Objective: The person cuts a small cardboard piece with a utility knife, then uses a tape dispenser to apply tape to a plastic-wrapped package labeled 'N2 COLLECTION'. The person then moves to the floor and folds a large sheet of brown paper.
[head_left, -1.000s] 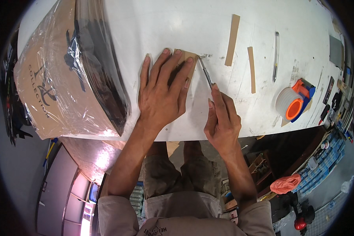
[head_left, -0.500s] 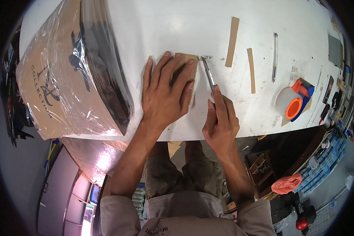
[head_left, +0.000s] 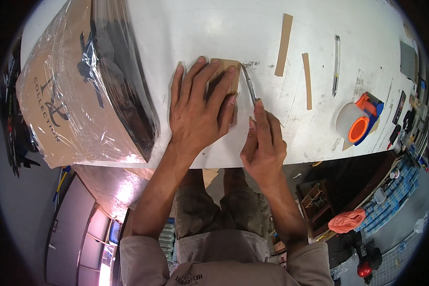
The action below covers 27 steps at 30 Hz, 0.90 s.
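My left hand (head_left: 200,107) lies flat with spread fingers on a small brown cardboard piece (head_left: 231,71) on the white table (head_left: 200,28), pressing it down. My right hand (head_left: 262,143) grips a thin metal knife (head_left: 249,85), whose blade runs along the right edge of the cardboard piece. Most of the cardboard is hidden under my left hand.
A large cardboard box wrapped in clear plastic (head_left: 81,90) stands at the left. Two narrow cardboard strips (head_left: 284,45) (head_left: 308,81), a pen-like tool (head_left: 336,64) and a tape dispenser with an orange core (head_left: 359,121) lie to the right. The table's near edge runs just under my hands.
The right hand with the knife has slid slightly along the cardboard's edge toward me. The left hand stays pressed flat on the piece.
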Each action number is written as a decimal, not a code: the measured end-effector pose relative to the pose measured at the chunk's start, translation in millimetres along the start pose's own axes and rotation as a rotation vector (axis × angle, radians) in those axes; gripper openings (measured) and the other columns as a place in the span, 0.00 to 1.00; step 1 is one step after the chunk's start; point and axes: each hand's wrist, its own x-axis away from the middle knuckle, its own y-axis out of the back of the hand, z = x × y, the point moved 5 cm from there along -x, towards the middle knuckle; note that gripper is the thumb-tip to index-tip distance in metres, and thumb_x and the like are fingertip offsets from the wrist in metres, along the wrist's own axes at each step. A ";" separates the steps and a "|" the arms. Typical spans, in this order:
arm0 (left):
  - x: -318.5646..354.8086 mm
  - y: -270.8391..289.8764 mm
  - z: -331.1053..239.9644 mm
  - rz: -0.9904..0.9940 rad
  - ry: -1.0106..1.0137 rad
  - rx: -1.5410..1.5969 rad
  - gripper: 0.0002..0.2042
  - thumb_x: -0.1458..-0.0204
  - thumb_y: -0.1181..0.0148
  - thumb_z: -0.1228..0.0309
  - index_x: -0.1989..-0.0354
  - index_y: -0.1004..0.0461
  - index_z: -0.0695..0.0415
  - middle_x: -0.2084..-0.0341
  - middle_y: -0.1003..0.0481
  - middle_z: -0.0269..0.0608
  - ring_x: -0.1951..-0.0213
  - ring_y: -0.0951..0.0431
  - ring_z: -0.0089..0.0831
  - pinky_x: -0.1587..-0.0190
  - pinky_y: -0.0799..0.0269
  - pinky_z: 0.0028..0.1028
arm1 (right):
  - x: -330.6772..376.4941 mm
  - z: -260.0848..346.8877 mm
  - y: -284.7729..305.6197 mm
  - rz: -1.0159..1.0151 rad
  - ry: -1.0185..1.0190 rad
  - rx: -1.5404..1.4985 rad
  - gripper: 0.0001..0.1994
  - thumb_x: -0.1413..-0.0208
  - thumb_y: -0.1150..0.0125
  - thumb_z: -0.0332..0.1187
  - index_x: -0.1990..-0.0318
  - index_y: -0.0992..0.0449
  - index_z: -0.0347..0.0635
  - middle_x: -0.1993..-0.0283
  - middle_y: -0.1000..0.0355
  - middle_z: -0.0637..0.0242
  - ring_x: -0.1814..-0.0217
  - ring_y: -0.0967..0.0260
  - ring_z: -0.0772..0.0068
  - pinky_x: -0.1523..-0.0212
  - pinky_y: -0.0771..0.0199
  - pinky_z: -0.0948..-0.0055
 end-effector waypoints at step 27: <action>5.6 -0.1 -0.2 -0.066 -0.031 -0.081 0.25 0.46 0.32 0.62 0.38 0.23 0.48 0.43 0.31 0.45 0.38 0.34 0.48 0.30 0.45 0.54 | 9.3 -8.5 12.7 -0.105 -0.052 -0.059 0.24 0.42 0.42 0.13 0.36 0.28 0.28 0.53 0.23 0.44 0.56 0.20 0.54 0.61 0.18 0.65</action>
